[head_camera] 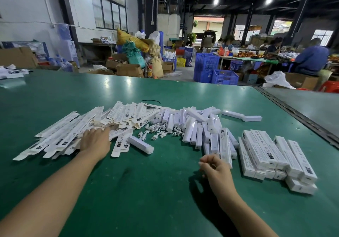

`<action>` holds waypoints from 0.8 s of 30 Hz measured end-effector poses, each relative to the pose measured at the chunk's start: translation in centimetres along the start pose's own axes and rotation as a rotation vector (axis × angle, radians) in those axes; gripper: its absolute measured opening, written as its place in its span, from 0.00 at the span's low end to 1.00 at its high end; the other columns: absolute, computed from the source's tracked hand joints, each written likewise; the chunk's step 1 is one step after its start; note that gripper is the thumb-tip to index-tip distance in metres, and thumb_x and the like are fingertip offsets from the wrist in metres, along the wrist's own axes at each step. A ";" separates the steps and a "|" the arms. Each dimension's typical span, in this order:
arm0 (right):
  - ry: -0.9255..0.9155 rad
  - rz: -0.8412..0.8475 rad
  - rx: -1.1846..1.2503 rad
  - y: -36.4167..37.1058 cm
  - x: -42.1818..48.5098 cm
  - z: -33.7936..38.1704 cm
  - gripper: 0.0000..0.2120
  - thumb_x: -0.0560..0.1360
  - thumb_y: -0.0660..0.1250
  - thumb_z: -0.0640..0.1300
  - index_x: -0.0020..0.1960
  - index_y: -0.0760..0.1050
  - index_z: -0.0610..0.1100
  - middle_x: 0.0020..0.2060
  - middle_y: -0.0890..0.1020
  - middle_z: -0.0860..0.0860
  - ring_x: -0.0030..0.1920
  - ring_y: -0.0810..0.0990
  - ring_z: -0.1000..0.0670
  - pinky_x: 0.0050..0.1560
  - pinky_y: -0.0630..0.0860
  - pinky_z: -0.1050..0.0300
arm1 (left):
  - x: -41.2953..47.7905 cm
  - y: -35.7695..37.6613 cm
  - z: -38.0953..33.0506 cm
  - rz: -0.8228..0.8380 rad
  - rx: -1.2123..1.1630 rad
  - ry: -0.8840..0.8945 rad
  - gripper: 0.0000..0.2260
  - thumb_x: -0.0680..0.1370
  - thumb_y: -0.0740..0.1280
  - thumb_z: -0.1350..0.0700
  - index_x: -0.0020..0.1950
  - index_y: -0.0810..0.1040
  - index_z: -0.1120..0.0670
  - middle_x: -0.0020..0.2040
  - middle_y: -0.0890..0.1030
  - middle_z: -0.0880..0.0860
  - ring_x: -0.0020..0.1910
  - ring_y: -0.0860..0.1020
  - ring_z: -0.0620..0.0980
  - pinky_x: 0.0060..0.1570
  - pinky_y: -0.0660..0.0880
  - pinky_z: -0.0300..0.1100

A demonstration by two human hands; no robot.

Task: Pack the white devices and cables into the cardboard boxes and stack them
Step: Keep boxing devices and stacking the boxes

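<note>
**A:** Which step is in hand here?

**B:** Starting a fresh box, I'd judge. The right hand [214, 167] hovers low over the green desk [146, 200], fingers loosely curled, with nothing visible in it. The left hand [95, 141] lies flat, fingers stretched, on the heap of flattened cartons [60, 137] at the left.

**A:** And the finished ones?

**B:** The closed boxes [275, 156] sit stacked in layers at the near right, just beside the right hand.

**A:** What does the next move call for?

**B:** Probably sliding one carton free of the overlapping heap and popping it open. Then it needs a white device [141, 145], and one lies just right of the left hand. It also needs a coiled cable [159, 133] from the tangle in the middle. The main pile of devices [194, 126] lies beyond, between the cables and the stack.

**A:** Can any writing be read?

**B:** Cartons and boxes carry dark label panels and lines of print, too small and blurred to read. I can make out no brand. The blue crates [207, 64] far off show no legible marks.
</note>
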State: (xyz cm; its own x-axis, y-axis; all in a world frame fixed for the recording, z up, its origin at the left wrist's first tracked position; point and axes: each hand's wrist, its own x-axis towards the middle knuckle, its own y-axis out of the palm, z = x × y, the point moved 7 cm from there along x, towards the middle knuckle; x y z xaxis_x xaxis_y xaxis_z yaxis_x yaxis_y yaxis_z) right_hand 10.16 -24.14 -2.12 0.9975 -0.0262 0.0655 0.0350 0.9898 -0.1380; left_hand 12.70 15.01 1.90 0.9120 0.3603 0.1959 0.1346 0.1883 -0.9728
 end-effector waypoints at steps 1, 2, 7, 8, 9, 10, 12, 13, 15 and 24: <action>-0.003 0.004 -0.016 0.0 0.0 0.0 0.05 0.76 0.69 0.37 0.44 0.79 0.46 0.32 0.80 0.52 0.35 0.78 0.52 0.39 0.76 0.53 | -0.1 -0.2 -0.1 0.003 -0.013 -0.009 0.23 0.82 0.63 0.49 0.76 0.64 0.52 0.66 0.77 0.53 0.63 0.75 0.55 0.64 0.69 0.49; -0.005 0.004 -0.029 0.0 0.0 0.0 0.05 0.76 0.69 0.38 0.44 0.79 0.46 0.32 0.81 0.52 0.34 0.78 0.53 0.38 0.76 0.55 | -0.2 -0.3 -0.1 0.019 -0.030 -0.018 0.22 0.82 0.63 0.49 0.75 0.65 0.52 0.65 0.78 0.53 0.61 0.76 0.55 0.60 0.70 0.48; -0.005 0.009 -0.039 0.1 0.0 0.0 0.05 0.75 0.69 0.38 0.43 0.79 0.46 0.31 0.80 0.53 0.33 0.77 0.55 0.35 0.75 0.60 | -0.5 -1.1 -0.4 0.070 -0.061 -0.093 0.16 0.82 0.59 0.57 0.70 0.69 0.53 0.53 0.81 0.52 0.45 0.77 0.53 0.43 0.73 0.44; -0.010 0.011 -0.047 0.1 0.0 0.0 0.05 0.75 0.69 0.38 0.43 0.79 0.46 0.31 0.80 0.53 0.33 0.77 0.54 0.36 0.75 0.59 | -0.5 -1.4 -0.6 0.070 -0.066 -0.110 0.18 0.81 0.59 0.59 0.71 0.67 0.53 0.50 0.80 0.52 0.41 0.76 0.52 0.39 0.72 0.43; -0.016 0.010 -0.059 0.2 0.0 0.1 0.05 0.75 0.70 0.38 0.42 0.79 0.47 0.32 0.81 0.53 0.34 0.78 0.52 0.37 0.75 0.56 | -0.6 -1.8 -0.9 0.060 -0.067 -0.112 0.20 0.80 0.59 0.60 0.72 0.65 0.53 0.48 0.80 0.52 0.38 0.75 0.51 0.36 0.70 0.43; -0.020 0.008 -0.071 0.2 -0.1 0.1 0.05 0.75 0.70 0.38 0.42 0.79 0.47 0.33 0.81 0.52 0.35 0.78 0.51 0.40 0.76 0.53 | -0.6 -2.2 -1.5 0.038 -0.066 -0.105 0.21 0.79 0.59 0.60 0.73 0.64 0.53 0.47 0.80 0.51 0.36 0.75 0.50 0.34 0.69 0.42; -0.025 0.006 -0.084 0.2 -0.2 0.3 0.06 0.75 0.70 0.39 0.42 0.79 0.48 0.34 0.83 0.52 0.38 0.81 0.46 0.45 0.79 0.48 | -0.7 -3.1 -3.1 -0.019 -0.082 -0.085 0.22 0.80 0.60 0.60 0.73 0.63 0.54 0.44 0.79 0.51 0.33 0.74 0.49 0.30 0.66 0.42; -0.026 0.006 -0.086 0.2 -0.2 0.4 0.06 0.75 0.70 0.39 0.42 0.79 0.48 0.35 0.83 0.51 0.40 0.82 0.44 0.47 0.79 0.46 | -0.9 -3.6 -4.0 -0.040 -0.128 -0.087 0.20 0.81 0.60 0.58 0.73 0.63 0.55 0.41 0.78 0.50 0.32 0.74 0.49 0.28 0.65 0.41; -0.027 0.020 -0.093 0.3 -0.2 0.5 0.06 0.75 0.70 0.39 0.43 0.79 0.48 0.37 0.83 0.51 0.43 0.82 0.41 0.48 0.79 0.44 | -1.5 -4.6 -5.6 -0.070 -0.318 -0.124 0.17 0.82 0.59 0.53 0.70 0.64 0.55 0.38 0.75 0.50 0.32 0.73 0.49 0.27 0.63 0.41; -0.154 0.198 -0.172 1.9 -1.8 2.3 0.04 0.76 0.69 0.39 0.44 0.78 0.45 0.36 0.82 0.50 0.36 0.80 0.50 0.44 0.78 0.51 | -7.3 -5.7 -15.6 0.407 -1.887 -0.101 0.18 0.75 0.72 0.53 0.61 0.75 0.61 0.35 0.76 0.51 0.29 0.73 0.45 0.27 0.72 0.36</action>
State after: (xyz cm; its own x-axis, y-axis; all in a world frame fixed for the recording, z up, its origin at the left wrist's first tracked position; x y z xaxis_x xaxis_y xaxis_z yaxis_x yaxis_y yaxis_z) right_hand 8.31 -21.87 -0.23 0.9655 0.1990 0.1681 -0.1358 0.9351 -0.3272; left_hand 11.30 -2.93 4.14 0.9786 0.1777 -0.1042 0.1957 -0.9597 0.2016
